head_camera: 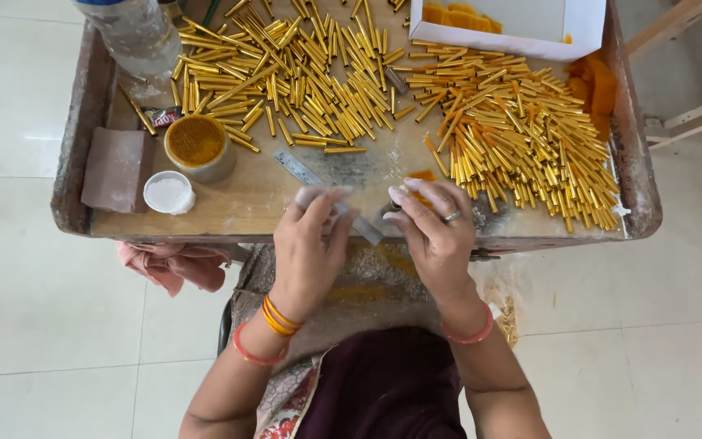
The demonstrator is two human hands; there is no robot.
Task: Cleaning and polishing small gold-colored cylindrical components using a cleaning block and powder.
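Observation:
My left hand (pixel 312 241) hovers over the front edge of a wooden tray table (pixel 245 203), its powder-dusted fingertips bent above a metal ruler (pixel 306 173); whether it holds anything I cannot tell. My right hand (pixel 435 228), with a ring on one finger, pinches a small orange piece (pixel 422 177) between its whitened fingertips. A large heap of golden tubes (pixel 522 138) lies just right of that hand. Another heap of golden tubes (pixel 286 73) covers the far middle of the table.
A round tin of orange paste (pixel 197 145) and a small white powder cup (pixel 168 193) stand at the left, beside a brown pad (pixel 115 169). A plastic bottle (pixel 136 32) stands far left. A white box (pixel 530 24) with orange pieces sits far right. A pink cloth (pixel 172 264) hangs below.

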